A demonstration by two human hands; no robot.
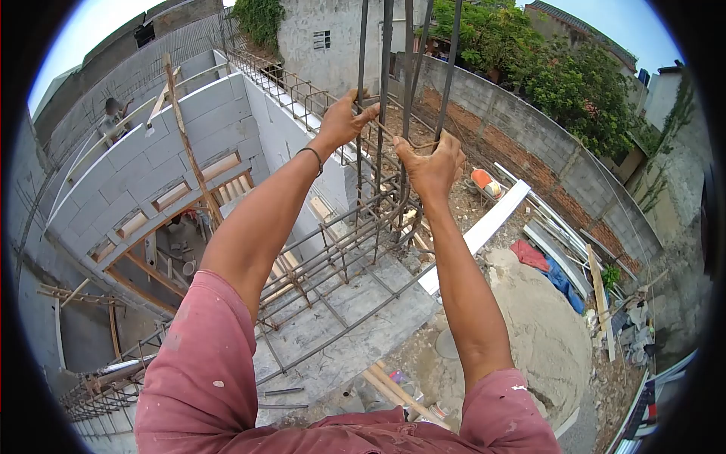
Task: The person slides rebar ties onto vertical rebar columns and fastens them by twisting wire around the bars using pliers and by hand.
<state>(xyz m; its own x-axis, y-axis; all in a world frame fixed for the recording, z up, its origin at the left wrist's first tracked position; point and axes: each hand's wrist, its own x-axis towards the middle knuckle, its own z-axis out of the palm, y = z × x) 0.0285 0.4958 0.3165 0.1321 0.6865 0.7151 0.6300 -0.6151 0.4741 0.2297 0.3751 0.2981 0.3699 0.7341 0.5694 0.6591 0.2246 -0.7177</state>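
Several dark vertical rebars (409,68) rise in a cluster in front of me. A thin bent steel stirrup (388,129) runs around them, roughly level. My left hand (346,121), with a dark band at the wrist, is closed on the stirrup's left side, close to the leftmost bar. On the right side, my right hand (434,168) grips the stirrup, its thumb along the near edge and its fingers curled by the rightmost bar. Below both hands, the bars meet a horizontal rebar cage (325,257) above a grey concrete slab (363,303).
On the left stands a light block wall (106,181) with a wooden pole (185,144) leaning on it; a person (113,117) is behind. Down to the right lie a sand pile (537,333), a long white board (491,223) and planks (601,303). Drops surround the slab.
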